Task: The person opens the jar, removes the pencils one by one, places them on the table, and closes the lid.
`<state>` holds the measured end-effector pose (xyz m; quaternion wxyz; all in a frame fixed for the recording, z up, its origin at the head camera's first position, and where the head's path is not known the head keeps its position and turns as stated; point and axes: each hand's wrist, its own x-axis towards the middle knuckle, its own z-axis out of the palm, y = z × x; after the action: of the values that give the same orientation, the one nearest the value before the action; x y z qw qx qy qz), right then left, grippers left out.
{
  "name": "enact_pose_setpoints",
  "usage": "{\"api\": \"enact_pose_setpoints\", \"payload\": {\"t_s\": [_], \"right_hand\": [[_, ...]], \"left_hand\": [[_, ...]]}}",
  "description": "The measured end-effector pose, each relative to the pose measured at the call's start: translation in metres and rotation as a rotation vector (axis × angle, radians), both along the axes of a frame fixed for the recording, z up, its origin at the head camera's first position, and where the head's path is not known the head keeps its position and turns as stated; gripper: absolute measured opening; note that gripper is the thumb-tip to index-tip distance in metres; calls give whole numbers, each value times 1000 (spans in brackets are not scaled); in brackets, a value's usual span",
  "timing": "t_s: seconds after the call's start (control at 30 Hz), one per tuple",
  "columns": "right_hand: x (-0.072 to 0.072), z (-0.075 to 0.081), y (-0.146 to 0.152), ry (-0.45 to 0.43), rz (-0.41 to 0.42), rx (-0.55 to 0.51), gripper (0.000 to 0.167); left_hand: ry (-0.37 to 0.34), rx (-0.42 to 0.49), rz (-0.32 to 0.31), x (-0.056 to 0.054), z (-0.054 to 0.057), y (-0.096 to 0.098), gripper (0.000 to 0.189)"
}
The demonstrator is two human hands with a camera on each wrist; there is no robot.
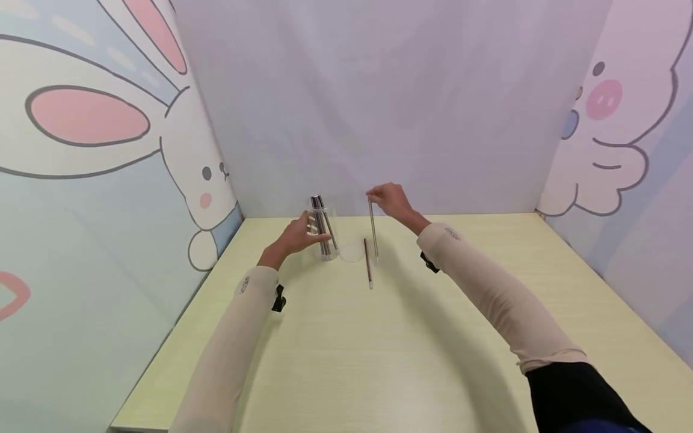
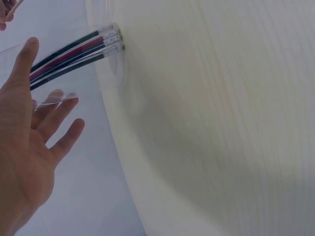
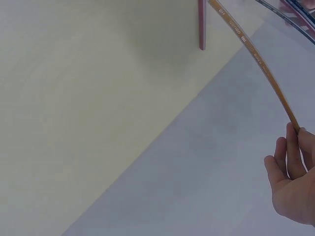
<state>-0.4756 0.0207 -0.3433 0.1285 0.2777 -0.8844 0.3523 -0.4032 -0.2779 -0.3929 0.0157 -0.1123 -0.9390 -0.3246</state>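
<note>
A clear cylindrical container stands near the table's back edge with several dark pencils and a red one inside. My left hand holds it from the left, thumb on the near side and fingers round the far side; in the left wrist view the hand wraps the clear wall. Thumb and fingertips of my right hand pinch the upper end of a yellow-brown pencil, which hangs nearly upright. Below and left of it, a dark red pencil lies on the table.
A clear round lid lies on the table between the container and the red pencil. A pale curtain wall rises right behind the table's back edge. Panels with cartoon animals flank both sides.
</note>
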Motion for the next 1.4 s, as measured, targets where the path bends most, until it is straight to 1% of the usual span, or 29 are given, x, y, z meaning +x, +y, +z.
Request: {"api": "enact_pose_setpoints", "payload": {"t_s": [0.13, 0.4, 0.67, 0.87, 1.07, 1.2, 1.3, 1.4], "right_hand": [[0, -11, 1, -33, 2, -9, 25], [1, -28, 4, -29, -9, -5, 25], [-1, -47, 3, -37, -17, -7, 24], [-3, -60, 2, -40, -20, -31, 23], [-2, -76, 0, -67, -31, -20, 21], [0, -86, -2, -123, -44, 6, 21], [2, -90, -1, -162, -64, 36, 22], [5, -94, -4, -170, -79, 64, 22]], "left_hand": [[-2, -6, 7, 0, 0, 0, 91], [-3, 6, 6, 4, 3, 1, 92], [-3, 2, 5, 4, 3, 0, 90], [-4, 0, 5, 5, 3, 1, 91], [3, -4, -4, 5, 3, 3, 92], [4, -5, -5, 4, 1, 5, 93], [4, -8, -8, 2, -1, 8, 94], [7, -8, -7, 2, -2, 7, 94]]}}
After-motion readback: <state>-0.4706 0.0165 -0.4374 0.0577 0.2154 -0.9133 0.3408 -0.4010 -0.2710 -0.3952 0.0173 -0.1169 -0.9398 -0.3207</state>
